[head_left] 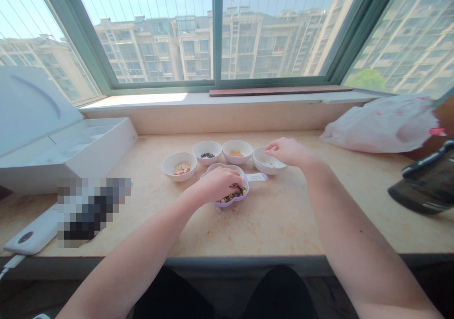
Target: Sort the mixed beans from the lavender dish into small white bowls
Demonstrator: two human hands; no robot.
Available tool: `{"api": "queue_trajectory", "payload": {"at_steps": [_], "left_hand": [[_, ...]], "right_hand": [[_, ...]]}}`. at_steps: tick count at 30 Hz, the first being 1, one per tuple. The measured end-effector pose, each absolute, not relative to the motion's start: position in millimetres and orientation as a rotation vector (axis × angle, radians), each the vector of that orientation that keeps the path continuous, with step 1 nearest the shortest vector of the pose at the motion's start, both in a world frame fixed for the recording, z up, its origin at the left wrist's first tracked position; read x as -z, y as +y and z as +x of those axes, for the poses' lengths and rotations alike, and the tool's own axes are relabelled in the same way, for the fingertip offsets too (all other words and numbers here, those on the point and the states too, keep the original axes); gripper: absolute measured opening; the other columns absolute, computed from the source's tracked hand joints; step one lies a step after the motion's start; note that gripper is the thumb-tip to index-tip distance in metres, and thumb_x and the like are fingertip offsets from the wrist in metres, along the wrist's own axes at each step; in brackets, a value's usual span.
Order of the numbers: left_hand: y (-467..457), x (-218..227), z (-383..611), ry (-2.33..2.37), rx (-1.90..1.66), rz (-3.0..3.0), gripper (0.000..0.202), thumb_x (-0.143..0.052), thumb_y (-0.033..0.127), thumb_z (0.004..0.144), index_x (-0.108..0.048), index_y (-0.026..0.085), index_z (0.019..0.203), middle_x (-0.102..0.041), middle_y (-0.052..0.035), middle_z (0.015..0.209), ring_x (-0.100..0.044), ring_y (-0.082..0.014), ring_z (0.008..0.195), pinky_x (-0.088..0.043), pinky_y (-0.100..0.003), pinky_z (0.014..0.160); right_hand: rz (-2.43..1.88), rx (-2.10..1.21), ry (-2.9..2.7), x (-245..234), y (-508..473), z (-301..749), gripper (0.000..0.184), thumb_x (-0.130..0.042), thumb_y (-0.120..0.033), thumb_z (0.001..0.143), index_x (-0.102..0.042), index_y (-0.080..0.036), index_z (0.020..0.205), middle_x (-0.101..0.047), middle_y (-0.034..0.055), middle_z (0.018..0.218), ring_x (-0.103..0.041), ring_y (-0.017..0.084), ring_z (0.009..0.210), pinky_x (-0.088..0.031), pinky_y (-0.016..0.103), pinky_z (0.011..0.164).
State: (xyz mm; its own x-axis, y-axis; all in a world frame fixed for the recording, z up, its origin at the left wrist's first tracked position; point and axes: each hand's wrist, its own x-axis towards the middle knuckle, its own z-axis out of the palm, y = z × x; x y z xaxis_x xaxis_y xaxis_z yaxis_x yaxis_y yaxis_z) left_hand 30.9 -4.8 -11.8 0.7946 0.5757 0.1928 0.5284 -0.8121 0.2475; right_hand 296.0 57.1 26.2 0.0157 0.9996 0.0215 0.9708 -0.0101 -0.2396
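My left hand (225, 183) reaches down into a purple-rimmed dish (230, 204) with rounded lobes and a side handle. Its fingers are bent together at a mix of dark, green and pale beans (232, 196); the fingertips are partly hidden. Over the rightmost white bowl (271, 169), my right hand (286, 150) has its thumb and fingers drawn together in a pinch. A few small pale pieces lie in that bowl. Anything between the fingers of either hand is too small to make out.
Behind the dish stand more white bowls: one with reddish and pale pieces (182, 168), one with black beans (207, 155), one with yellow grains (236, 153). An open white box (99, 151) and a white power bank (33, 231) lie left; a plastic bag (383, 125) and dark container (422, 191) right.
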Motion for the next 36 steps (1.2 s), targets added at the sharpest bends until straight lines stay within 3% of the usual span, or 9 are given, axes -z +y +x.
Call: {"api": "queue_trajectory", "payload": {"at_steps": [14, 21, 26, 32, 36], "left_hand": [[1.5, 13.0, 29.4, 0.862, -0.388, 2.794, 0.015, -0.067, 0.026, 0.094, -0.082, 0.023, 0.093, -0.075, -0.0033, 0.095, -0.069, -0.0196, 0.090, -0.048, -0.032, 0.088], [-8.5, -0.2, 26.9, 0.982, -0.445, 2.783, 0.033, -0.051, 0.032, 0.105, -0.070, 0.017, 0.082, -0.072, -0.0047, 0.087, -0.066, -0.0179, 0.082, -0.047, -0.029, 0.077], [-11.4, -9.7, 17.0, 1.106, -0.913, 2.641, 0.030, -0.041, 0.029, 0.109, -0.064, 0.019, 0.094, -0.072, -0.0036, 0.092, -0.066, -0.0170, 0.085, -0.049, -0.029, 0.076], [-10.4, -22.4, 1.1, 1.121, -2.079, 2.350, 0.011, -0.059, 0.028, 0.101, -0.068, 0.021, 0.102, -0.067, -0.0021, 0.093, -0.061, -0.0120, 0.078, -0.052, -0.026, 0.073], [-7.0, -29.1, -7.1, 1.222, -2.224, 2.236, 0.004, -0.070, 0.027, 0.095, -0.069, 0.023, 0.094, -0.065, -0.0009, 0.094, -0.059, -0.0107, 0.073, -0.052, -0.026, 0.069]], "right_hand": [[-2.070, -0.199, -2.058, -28.3, 51.2, 288.7, 0.033, -0.062, -0.041, 0.090, -0.080, -0.021, 0.109, -0.078, 0.0122, 0.113, -0.073, 0.027, 0.096, -0.053, 0.034, 0.080], [-2.068, -0.155, -2.065, -30.4, 49.7, 287.0, 0.033, -0.061, -0.043, 0.091, -0.080, -0.021, 0.108, -0.079, 0.0125, 0.110, -0.073, 0.027, 0.099, -0.054, 0.033, 0.081], [-2.034, -0.077, -2.053, -31.7, 42.8, 276.3, 0.034, -0.060, -0.045, 0.092, -0.081, -0.021, 0.105, -0.079, 0.0118, 0.109, -0.073, 0.028, 0.098, -0.053, 0.033, 0.077], [-1.786, -0.082, -2.098, -31.7, 26.7, 246.8, 0.029, -0.059, -0.039, 0.094, -0.081, -0.020, 0.096, -0.079, 0.0107, 0.099, -0.072, 0.027, 0.094, -0.050, 0.033, 0.078], [-1.421, -0.421, -2.310, -23.8, 12.2, 222.1, 0.026, -0.063, -0.042, 0.093, -0.080, -0.023, 0.095, -0.077, 0.0051, 0.085, -0.067, 0.020, 0.076, -0.046, 0.031, 0.069]]}}
